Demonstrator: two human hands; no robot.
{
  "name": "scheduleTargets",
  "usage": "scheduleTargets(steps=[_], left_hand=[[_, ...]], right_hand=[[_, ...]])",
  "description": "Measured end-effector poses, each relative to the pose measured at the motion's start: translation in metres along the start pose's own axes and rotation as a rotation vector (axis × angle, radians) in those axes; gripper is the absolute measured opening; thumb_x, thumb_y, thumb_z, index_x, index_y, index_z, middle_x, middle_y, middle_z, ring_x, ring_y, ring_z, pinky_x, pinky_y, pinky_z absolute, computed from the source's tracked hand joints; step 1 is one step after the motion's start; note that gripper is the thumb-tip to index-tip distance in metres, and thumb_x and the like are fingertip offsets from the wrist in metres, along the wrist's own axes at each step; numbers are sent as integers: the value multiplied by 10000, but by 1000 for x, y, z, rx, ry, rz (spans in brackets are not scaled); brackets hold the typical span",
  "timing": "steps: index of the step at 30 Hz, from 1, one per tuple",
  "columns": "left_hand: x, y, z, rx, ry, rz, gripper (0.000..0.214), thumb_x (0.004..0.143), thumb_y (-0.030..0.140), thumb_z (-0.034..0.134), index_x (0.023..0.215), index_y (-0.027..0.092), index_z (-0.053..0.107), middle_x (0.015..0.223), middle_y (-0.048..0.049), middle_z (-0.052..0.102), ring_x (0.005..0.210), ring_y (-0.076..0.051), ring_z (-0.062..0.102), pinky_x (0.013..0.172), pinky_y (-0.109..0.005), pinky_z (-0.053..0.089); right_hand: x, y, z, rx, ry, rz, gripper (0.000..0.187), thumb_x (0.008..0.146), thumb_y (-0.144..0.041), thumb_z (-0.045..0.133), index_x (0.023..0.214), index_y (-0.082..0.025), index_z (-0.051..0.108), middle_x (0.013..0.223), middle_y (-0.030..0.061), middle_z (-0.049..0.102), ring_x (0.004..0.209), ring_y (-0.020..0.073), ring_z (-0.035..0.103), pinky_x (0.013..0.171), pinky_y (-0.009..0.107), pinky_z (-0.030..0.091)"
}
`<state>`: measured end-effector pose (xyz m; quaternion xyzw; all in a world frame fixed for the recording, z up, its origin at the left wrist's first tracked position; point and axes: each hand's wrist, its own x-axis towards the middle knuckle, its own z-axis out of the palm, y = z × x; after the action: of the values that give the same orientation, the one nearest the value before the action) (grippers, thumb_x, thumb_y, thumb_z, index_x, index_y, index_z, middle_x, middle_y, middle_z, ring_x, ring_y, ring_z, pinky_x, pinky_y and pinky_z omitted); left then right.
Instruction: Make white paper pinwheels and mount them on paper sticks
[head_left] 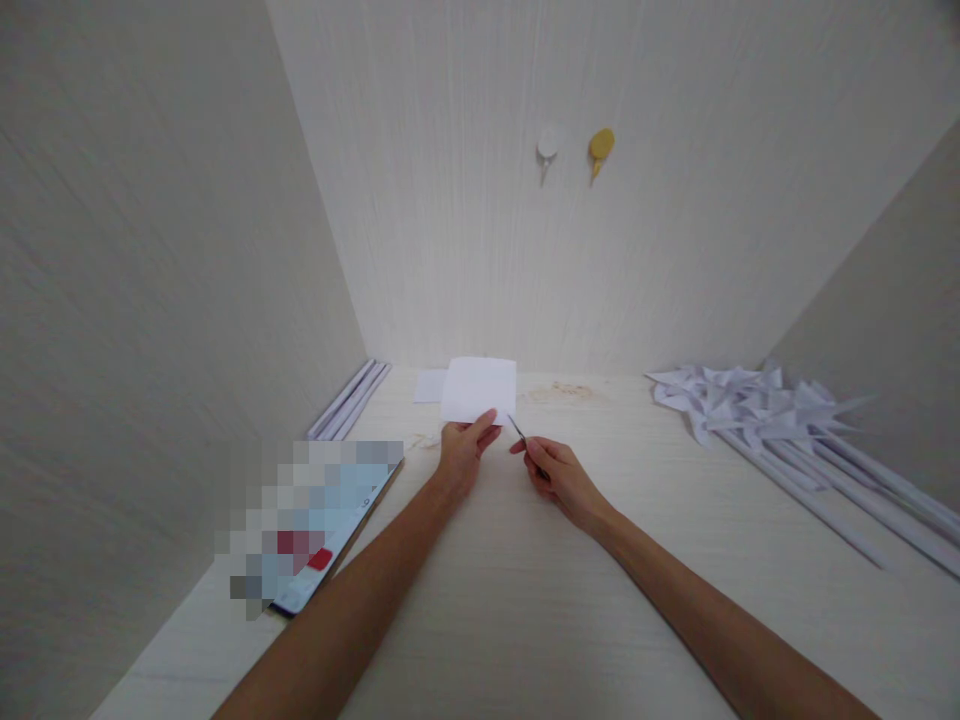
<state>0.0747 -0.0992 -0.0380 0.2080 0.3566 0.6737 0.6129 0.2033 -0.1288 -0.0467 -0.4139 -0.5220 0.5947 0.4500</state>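
Note:
My left hand pinches a white sheet of paper by its lower edge and holds it up above the table. In my right hand is a pair of scissors, its blades pointing up and left at the lower right corner of the paper. Whether the blades touch the paper, I cannot tell; the handles are mostly hidden in my fingers. Behind the held sheet, another piece of white paper lies on the table, partly covered.
Several white paper pinwheels on paper sticks lie piled at the right. Rolled paper sticks lie at the left, beyond a tablet-like device with a blurred screen. On the back wall are a white hook and a yellow hook.

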Motion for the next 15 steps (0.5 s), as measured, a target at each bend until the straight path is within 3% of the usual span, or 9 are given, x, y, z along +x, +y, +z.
scheduleTargets(steps=[15], left_hand=[[-2, -1, -1, 28, -19, 8, 114, 534, 53, 702, 619, 96, 640, 614, -5, 651, 525, -64, 581, 496, -157, 491]], right_hand=[[1, 4, 0, -23, 1, -29, 307, 738, -441, 504, 786, -142, 548, 472, -91, 326, 338, 29, 237, 346, 208, 107]])
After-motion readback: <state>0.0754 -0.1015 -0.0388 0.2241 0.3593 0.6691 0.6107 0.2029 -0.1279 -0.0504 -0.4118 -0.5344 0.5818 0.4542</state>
